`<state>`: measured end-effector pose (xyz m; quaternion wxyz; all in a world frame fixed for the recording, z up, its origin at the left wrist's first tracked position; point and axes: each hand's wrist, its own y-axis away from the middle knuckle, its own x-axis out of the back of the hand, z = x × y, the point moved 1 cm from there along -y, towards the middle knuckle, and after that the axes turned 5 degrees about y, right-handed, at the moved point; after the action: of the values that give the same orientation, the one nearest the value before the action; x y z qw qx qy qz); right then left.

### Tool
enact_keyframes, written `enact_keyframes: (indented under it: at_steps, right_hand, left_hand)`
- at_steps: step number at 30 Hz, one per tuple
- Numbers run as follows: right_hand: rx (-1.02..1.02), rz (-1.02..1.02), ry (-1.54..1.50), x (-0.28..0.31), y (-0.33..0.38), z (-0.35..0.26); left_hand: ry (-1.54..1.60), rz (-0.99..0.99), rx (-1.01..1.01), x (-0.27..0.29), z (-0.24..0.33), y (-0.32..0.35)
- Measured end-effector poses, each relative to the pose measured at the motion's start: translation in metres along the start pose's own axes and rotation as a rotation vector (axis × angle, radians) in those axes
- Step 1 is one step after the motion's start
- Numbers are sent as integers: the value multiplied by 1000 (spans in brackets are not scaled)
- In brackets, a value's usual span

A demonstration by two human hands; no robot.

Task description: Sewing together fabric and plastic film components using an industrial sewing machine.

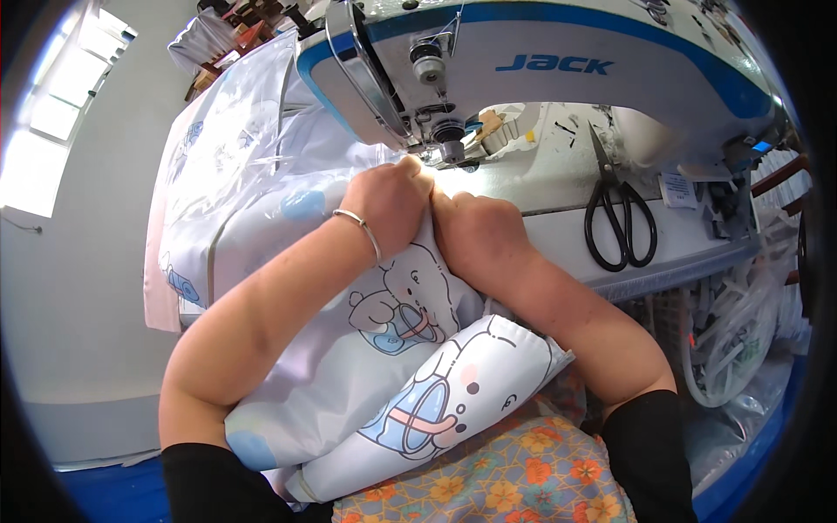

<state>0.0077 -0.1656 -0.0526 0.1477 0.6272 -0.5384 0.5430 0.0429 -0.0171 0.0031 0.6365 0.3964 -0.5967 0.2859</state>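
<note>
A white and blue sewing machine (540,65) arches over the work. Just in front of its needle area, my left hand (388,199), with a bracelet at the wrist, is closed on the edge of a white fabric printed with cartoon bears (340,296). Right beside it, my right hand (481,234) is curled on the same fabric, its knuckles up. Both sets of fingertips are partly hidden at the cloth edge. The fabric drapes down between my forearms and folds over my lap, where a large bear print shows.
Black-handled scissors (617,213) lie on the machine table to the right, near a small white label (677,191). Clear plastic-wrapped fabric (235,166) covers the left side. Plastic bags (728,349) hang below the table at right. A window (65,105) is at far left.
</note>
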Motion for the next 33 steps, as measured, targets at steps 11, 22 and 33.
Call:
enact_keyframes:
  at_steps: [11, 22, 33]
  right_hand:
    - [85, -46, -2, 5, -4, 2]
    - [114, -258, -96, 32, -8, 9]
    - [81, -54, -59, 11, 0, -1]
  left_hand:
    - [77, 261, -10, -10, -1, 7]
    - [119, 208, 60, 3, -10, -2]
    - [135, 160, 25, -9, 11, 12]
